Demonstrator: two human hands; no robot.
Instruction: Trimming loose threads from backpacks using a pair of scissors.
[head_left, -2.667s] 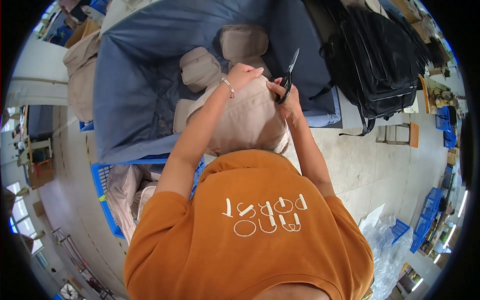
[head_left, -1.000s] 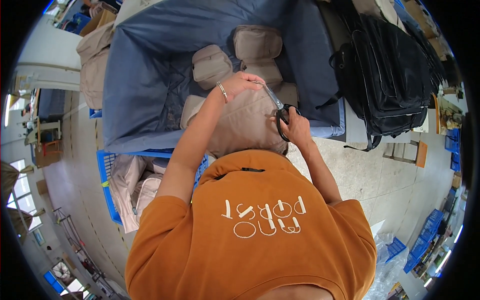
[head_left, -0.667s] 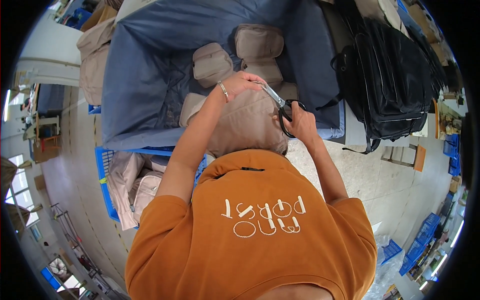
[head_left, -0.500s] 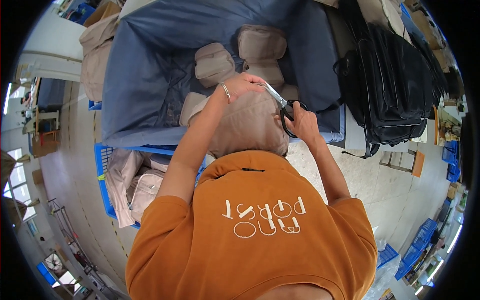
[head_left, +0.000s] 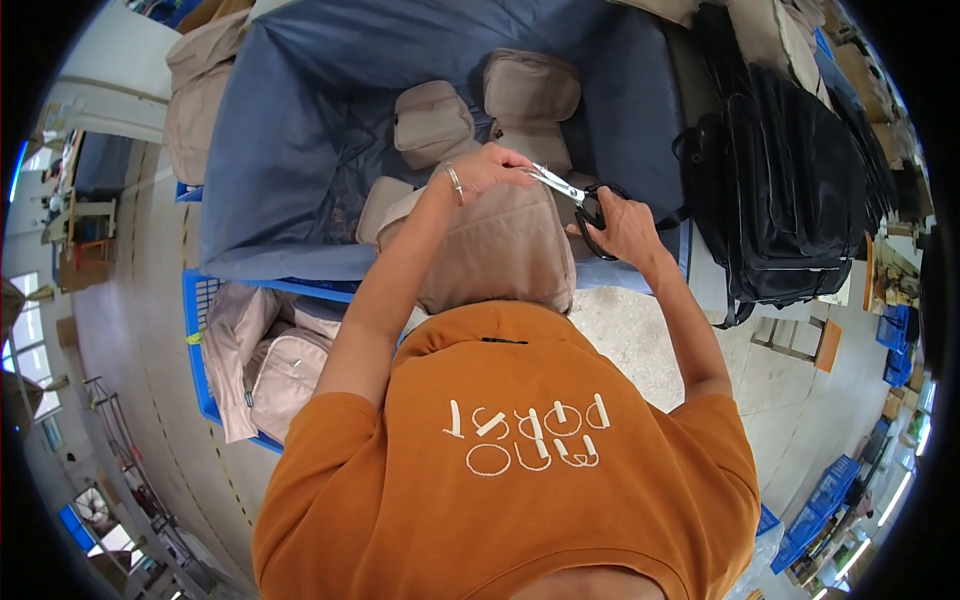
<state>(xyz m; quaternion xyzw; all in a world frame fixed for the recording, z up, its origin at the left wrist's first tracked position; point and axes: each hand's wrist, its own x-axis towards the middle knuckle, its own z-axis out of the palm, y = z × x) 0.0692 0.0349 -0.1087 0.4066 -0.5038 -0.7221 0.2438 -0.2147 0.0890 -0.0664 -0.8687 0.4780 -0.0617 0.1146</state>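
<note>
My right hand point(head_left: 622, 228) is closed round the black handles of a pair of scissors point(head_left: 566, 187). Their silver blades point left, toward the fingers of my left hand point(head_left: 486, 170). That hand, with a bangle at the wrist, pinches the far edge of a beige fabric bag point(head_left: 495, 250). The bag stands between my chest and a large blue cloth-lined bin. Whether the blades have thread or fabric between them is too small to tell.
Several beige pouches point(head_left: 433, 122) lie inside the blue-lined bin point(head_left: 275, 130). Black backpacks point(head_left: 790, 190) are stacked to its right. A blue plastic crate point(head_left: 204, 370) with beige bags point(head_left: 290, 380) sits at lower left. A small stool point(head_left: 797, 343) stands at right.
My right hand has shifted right, and the scissors have swung to a flatter angle. My left hand stays at the bag's edge, nearly unmoved.
</note>
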